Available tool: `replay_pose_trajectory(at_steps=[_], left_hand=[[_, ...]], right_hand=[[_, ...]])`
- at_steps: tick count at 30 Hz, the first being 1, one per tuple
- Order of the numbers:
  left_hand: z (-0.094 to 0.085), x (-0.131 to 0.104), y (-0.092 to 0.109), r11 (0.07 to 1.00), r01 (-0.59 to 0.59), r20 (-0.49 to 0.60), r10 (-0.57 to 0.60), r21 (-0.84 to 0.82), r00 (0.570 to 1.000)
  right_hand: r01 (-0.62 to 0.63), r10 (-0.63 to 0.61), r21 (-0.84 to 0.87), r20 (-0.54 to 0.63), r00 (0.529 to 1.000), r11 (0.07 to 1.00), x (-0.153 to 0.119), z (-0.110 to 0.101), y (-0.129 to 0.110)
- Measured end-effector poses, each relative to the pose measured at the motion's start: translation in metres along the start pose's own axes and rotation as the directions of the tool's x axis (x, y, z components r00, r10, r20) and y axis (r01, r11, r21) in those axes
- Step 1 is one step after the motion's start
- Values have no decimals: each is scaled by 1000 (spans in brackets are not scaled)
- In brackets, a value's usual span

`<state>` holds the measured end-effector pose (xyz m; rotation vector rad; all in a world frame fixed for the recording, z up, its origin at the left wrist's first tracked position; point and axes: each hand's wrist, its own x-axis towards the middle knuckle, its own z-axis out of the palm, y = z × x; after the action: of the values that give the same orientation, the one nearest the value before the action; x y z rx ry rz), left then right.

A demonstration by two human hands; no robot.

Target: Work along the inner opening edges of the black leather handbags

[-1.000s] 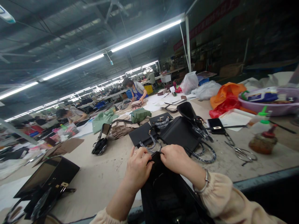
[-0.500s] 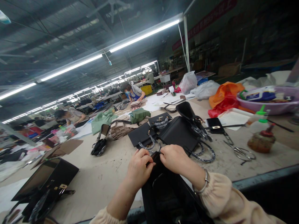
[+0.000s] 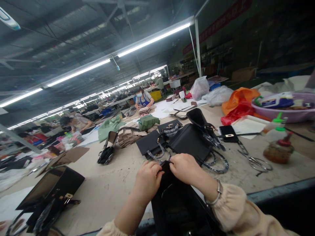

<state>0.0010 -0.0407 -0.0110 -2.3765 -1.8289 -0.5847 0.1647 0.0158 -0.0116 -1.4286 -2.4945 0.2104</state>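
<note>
Co-worker [image 3: 145, 98] now straighter under tube lights [image 3: 154, 40], black bag [image 3: 180, 209] by specked table [image 3: 110, 186]

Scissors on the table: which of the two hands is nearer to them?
Right. The right hand is at the far end of the black bag, left of the scissors; the left hand is beside it, farther left.

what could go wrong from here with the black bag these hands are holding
The held black bag extends over the table edge, so it might slip if the left hand and right hand both loosened.

The silver-coloured bracelet above the right hand sits close to the bag and could scuff it.

The red-topped jar stands on the same table; if knocked, its brown contents might spill.
</note>
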Motion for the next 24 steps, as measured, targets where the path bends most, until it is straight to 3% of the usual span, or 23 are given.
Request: replay_pose_trajectory(at_steps=[10, 18, 24], left_hand=[[4, 2, 4, 1000, 11, -78, -9, 25, 997], [10, 2, -4, 975, -26, -120, 0, -220, 993], [13, 5, -6, 974, 23, -117, -51, -226, 992]], right_hand=[[-4, 4, 1, -6, 1000, 1000, 1, 0, 2], [24, -24, 20, -3, 1000, 1000, -1, 0, 4], [29, -29, 27, -19, 999, 999, -2, 1, 6]])
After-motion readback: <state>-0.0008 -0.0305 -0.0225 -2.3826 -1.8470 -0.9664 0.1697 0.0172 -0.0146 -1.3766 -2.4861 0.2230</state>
